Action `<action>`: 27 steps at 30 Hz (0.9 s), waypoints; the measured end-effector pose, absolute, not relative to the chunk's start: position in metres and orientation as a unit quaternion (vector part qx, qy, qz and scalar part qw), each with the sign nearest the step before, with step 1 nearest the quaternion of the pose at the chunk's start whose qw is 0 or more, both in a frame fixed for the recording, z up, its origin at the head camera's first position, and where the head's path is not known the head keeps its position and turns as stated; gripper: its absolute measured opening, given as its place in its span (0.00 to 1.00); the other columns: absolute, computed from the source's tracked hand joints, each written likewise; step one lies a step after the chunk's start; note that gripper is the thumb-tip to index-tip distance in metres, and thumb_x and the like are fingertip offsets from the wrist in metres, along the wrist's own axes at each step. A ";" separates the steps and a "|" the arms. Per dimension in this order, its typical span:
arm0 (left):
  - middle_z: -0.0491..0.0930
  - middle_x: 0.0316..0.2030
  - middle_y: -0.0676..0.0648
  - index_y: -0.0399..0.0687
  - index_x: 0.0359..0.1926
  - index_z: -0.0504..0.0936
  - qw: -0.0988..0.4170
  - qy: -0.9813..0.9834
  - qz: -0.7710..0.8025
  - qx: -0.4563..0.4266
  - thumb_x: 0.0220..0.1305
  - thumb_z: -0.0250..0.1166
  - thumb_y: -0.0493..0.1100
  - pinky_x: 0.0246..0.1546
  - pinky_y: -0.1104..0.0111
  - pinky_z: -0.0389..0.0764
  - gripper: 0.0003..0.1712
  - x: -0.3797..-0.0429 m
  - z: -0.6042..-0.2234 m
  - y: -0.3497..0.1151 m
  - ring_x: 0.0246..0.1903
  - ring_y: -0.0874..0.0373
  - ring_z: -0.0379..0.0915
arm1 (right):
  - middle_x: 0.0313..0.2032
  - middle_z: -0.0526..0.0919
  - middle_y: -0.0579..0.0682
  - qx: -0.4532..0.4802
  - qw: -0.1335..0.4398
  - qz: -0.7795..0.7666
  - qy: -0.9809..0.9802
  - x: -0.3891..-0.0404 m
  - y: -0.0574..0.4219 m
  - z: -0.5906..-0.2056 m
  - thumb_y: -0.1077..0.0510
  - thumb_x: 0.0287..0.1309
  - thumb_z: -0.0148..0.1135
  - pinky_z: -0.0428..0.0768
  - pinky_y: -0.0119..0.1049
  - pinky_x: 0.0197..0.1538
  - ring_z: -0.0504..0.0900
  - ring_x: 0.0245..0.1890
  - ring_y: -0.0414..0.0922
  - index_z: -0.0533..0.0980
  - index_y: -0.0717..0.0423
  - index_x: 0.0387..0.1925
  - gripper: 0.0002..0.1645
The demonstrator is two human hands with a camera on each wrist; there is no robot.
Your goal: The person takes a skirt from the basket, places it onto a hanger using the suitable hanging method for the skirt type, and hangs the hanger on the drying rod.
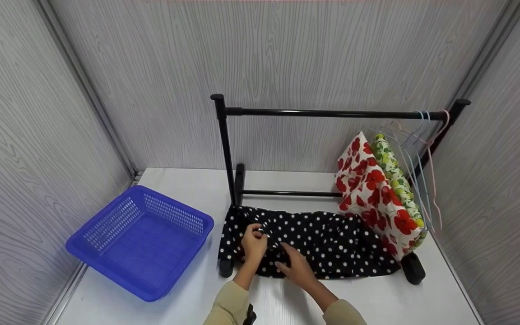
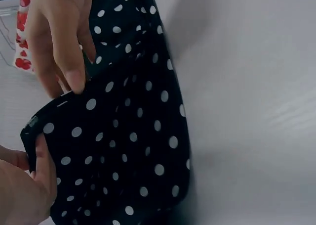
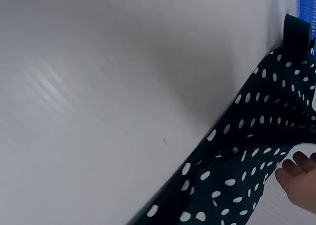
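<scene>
A black cloth with white polka dots lies spread along the front of the rack. In the left wrist view my left hand pinches its raised edge, thumb and fingers on either side of the fabric. My right hand is just to the right, thumb and fingers apart. Its fingertips are at the cloth's edge in the left wrist view; whether they press it I cannot tell. In the right wrist view the right hand shows loosely bent fingers beside the fabric, with a fold opening between the layers.
A blue plastic basket stands at the left. The black clothes rack stands behind the cloth. At its right end hang a red-flowered cloth, a green-and-yellow patterned cloth and several hangers in pink and blue.
</scene>
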State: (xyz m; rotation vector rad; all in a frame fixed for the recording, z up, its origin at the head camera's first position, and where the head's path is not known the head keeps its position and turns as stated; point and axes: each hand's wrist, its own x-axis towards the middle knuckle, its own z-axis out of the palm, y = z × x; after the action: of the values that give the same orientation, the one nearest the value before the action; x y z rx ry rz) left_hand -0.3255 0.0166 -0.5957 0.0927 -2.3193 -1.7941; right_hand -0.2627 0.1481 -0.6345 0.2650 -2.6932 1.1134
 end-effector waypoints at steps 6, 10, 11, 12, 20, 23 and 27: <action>0.75 0.33 0.43 0.36 0.47 0.75 0.100 -0.747 -0.655 -0.048 0.57 0.60 0.30 0.30 0.70 0.77 0.15 -0.323 -0.591 0.020 0.28 0.56 0.74 | 0.43 0.83 0.60 0.079 0.232 0.380 -0.892 -0.288 0.141 -0.611 0.70 0.57 0.55 0.81 0.38 0.41 0.84 0.40 0.51 0.76 0.64 0.46 0.14; 0.71 0.48 0.38 0.38 0.53 0.71 0.198 -0.797 -0.569 -0.043 0.55 0.64 0.33 0.48 0.55 0.74 0.23 -0.328 -0.601 0.007 0.48 0.44 0.70 | 0.37 0.84 0.59 0.077 0.300 0.395 -0.865 -0.300 0.145 -0.590 0.73 0.57 0.54 0.81 0.40 0.41 0.84 0.39 0.52 0.77 0.64 0.40 0.10; 0.69 0.51 0.37 0.38 0.54 0.70 0.221 -0.818 -0.530 -0.026 0.54 0.66 0.34 0.50 0.52 0.71 0.26 -0.331 -0.604 0.001 0.52 0.42 0.66 | 0.36 0.84 0.60 0.075 0.312 0.402 -0.858 -0.302 0.147 -0.584 0.73 0.57 0.53 0.81 0.42 0.41 0.84 0.39 0.52 0.77 0.65 0.39 0.10; 0.66 0.54 0.36 0.39 0.56 0.69 0.237 -0.838 -0.491 -0.005 0.52 0.67 0.34 0.52 0.49 0.68 0.29 -0.333 -0.608 -0.005 0.55 0.40 0.63 | 0.36 0.84 0.60 0.071 0.321 0.408 -0.852 -0.304 0.148 -0.577 0.73 0.57 0.52 0.81 0.42 0.40 0.83 0.37 0.52 0.77 0.65 0.39 0.10; 0.71 0.54 0.34 0.38 0.61 0.64 0.164 -0.908 -0.369 0.117 0.49 0.71 0.42 0.52 0.45 0.63 0.40 -0.344 -0.631 -0.048 0.55 0.37 0.62 | 0.38 0.83 0.60 0.047 0.378 0.434 -0.817 -0.311 0.164 -0.519 0.71 0.61 0.49 0.79 0.45 0.44 0.82 0.41 0.54 0.76 0.67 0.40 0.10; 0.78 0.46 0.35 0.38 0.52 0.73 0.141 -0.905 -0.382 0.125 0.50 0.70 0.43 0.46 0.47 0.67 0.28 -0.344 -0.633 -0.056 0.48 0.38 0.69 | 0.36 0.83 0.60 0.047 0.400 0.424 -0.811 -0.313 0.173 -0.500 0.70 0.62 0.50 0.78 0.45 0.43 0.82 0.39 0.53 0.76 0.67 0.38 0.08; 0.83 0.33 0.39 0.39 0.32 0.79 0.152 -0.886 -0.425 0.108 0.51 0.69 0.41 0.38 0.50 0.72 0.11 -0.345 -0.629 -0.063 0.36 0.41 0.78 | 0.34 0.83 0.61 0.042 0.428 0.413 -0.803 -0.313 0.188 -0.480 0.69 0.61 0.51 0.78 0.45 0.42 0.82 0.38 0.54 0.76 0.67 0.36 0.08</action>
State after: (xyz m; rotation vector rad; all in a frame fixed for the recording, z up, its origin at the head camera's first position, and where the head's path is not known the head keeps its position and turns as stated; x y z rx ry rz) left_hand -0.3451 -0.0628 -0.6292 0.3098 -2.5426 -1.2206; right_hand -0.3131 0.1879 -0.4801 0.1039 -2.0045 1.0303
